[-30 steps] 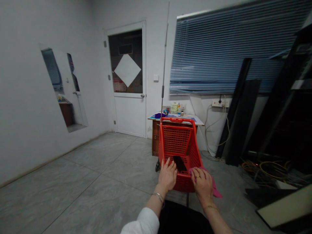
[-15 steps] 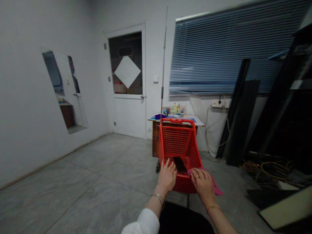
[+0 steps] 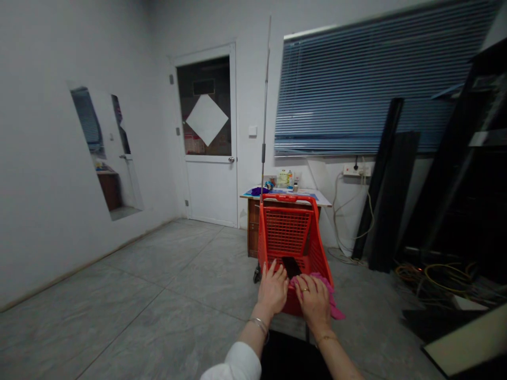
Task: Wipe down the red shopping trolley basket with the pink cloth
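A red plastic shopping cart (image 3: 289, 232) stands on the tiled floor right in front of me. My left hand (image 3: 272, 289) rests flat on the cart's near rim, fingers spread. My right hand (image 3: 312, 301) lies on a pink cloth (image 3: 327, 293) draped over the same rim, fingers pressing it down. A dark flat object (image 3: 292, 266) lies inside the cart's basket. A long metal pole (image 3: 264, 121) rises from the cart's left rear corner.
A small wooden table (image 3: 283, 198) with bottles and papers stands behind the cart, under blue window blinds (image 3: 356, 89). A white door (image 3: 208, 137) is to the left. Black panels (image 3: 390, 179) and tangled cables (image 3: 431, 274) crowd the right side.
My right hand has slid left along the cart's rim with the pink cloth, ending close beside my left hand. The left hand stays in place.
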Tool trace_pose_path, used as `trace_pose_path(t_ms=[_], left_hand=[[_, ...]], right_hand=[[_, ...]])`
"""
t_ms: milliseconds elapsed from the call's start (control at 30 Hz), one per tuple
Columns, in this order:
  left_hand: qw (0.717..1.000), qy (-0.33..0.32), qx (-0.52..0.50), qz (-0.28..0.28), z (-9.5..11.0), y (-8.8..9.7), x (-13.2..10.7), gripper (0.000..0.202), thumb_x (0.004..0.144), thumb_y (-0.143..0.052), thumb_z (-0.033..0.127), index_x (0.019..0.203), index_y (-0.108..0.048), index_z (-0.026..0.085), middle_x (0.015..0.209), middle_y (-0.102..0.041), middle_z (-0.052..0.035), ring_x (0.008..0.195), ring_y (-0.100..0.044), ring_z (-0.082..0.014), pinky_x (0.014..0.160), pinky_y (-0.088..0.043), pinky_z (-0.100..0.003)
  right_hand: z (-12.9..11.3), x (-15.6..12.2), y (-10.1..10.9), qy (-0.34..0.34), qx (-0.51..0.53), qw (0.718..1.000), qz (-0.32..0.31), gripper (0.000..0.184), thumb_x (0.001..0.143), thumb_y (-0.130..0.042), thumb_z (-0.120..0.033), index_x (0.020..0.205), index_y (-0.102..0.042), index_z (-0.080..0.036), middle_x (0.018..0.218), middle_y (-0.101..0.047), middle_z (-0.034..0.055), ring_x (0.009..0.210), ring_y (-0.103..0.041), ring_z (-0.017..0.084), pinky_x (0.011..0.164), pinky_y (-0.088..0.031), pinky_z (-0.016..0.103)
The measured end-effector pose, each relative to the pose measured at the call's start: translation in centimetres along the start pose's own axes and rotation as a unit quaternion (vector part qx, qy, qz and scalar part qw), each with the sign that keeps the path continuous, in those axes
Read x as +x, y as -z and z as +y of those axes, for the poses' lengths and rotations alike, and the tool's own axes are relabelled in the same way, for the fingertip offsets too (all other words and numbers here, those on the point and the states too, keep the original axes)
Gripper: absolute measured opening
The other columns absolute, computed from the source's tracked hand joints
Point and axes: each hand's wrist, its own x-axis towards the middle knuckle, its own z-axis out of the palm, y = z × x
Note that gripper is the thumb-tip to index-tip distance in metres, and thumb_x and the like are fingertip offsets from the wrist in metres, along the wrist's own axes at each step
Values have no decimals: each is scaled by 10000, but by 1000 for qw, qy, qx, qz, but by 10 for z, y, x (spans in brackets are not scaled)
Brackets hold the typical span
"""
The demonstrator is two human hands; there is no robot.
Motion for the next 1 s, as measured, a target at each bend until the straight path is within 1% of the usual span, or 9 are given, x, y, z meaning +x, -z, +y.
trace_pose_path(t_ms=[100,200,267,367,533,600,700,900,1000], left_hand=[[1000,-1,-6,11,-3,-2,-1,389,1003,-333,285,1264,-611,206,1373,-580,-38,1420,-303,-266,1172,-225,-576],[1000,2,-9,18,-5,-4,-2,391,1008,-326,282,1268,-608,208,1373,-580,-32,1423,-295,-268,1174,-215,-578],[1000,2,-13,17,-5,-3,-2,390,1006,-332,284,1270,-608,207,1376,-578,-32,1420,-298,-272,1175,-207,-581],[1000,5,-14,10,-1,-2,-1,388,1000,-344,286,1275,-604,203,1375,-578,-37,1417,-305,-276,1178,-194,-587],[1000,5,6,-5,1,-1,2,386,994,-356,280,1283,-595,188,1387,-567,-50,1423,-293,-277,1177,-202,-578],[1000,3,11,-5,-2,-1,2,383,991,-362,272,1286,-593,193,1391,-564,-47,1425,-289,-271,1178,-209,-569],[1000,-3,7,-10,-6,1,2,387,995,-348,277,1281,-600,206,1391,-564,-46,1421,-300,-268,1172,-230,-568],[1000,2,15,-13,-6,2,2,383,1006,-339,294,1280,-597,223,1393,-562,-30,1429,-287,-250,1182,-217,-550],[1000,9,15,-9,-3,0,2,382,1005,-346,298,1289,-592,224,1393,-561,-36,1430,-283,-249,1185,-204,-556]], right_hand=[[28,-6,4,37,1,999,-21,213,907,-521,-256,1042,-685,-239,1062,-686,35,1036,-525,200,1006,-352,374],[57,-14,8,40,-12,999,-27,227,912,-509,-263,1062,-678,-236,1092,-681,40,1069,-514,204,1015,-348,383],[66,-17,8,30,-25,999,-23,231,915,-506,-265,1069,-675,-227,1112,-677,45,1080,-514,204,1017,-348,387],[54,-16,6,-1,-46,999,-1,217,913,-514,-265,1039,-682,-213,1085,-682,56,1048,-524,205,999,-361,389],[1,-3,-2,-23,-8,1000,4,206,911,-511,-246,1014,-686,-215,1045,-685,57,1020,-526,204,989,-357,388],[-9,1,-3,-19,10,1000,2,210,911,-506,-243,1021,-684,-220,1045,-683,57,1028,-525,201,993,-353,383],[2,2,0,16,16,1000,-10,217,910,-503,-245,1031,-683,-234,1058,-683,46,1031,-525,197,985,-359,368],[61,-9,10,18,-12,999,-31,240,913,-483,-276,1033,-688,-237,1082,-681,52,1031,-528,204,978,-371,380],[61,-13,7,-4,-17,1000,-16,248,913,-481,-272,1042,-687,-224,1079,-681,62,1047,-525,210,972,-377,387]])
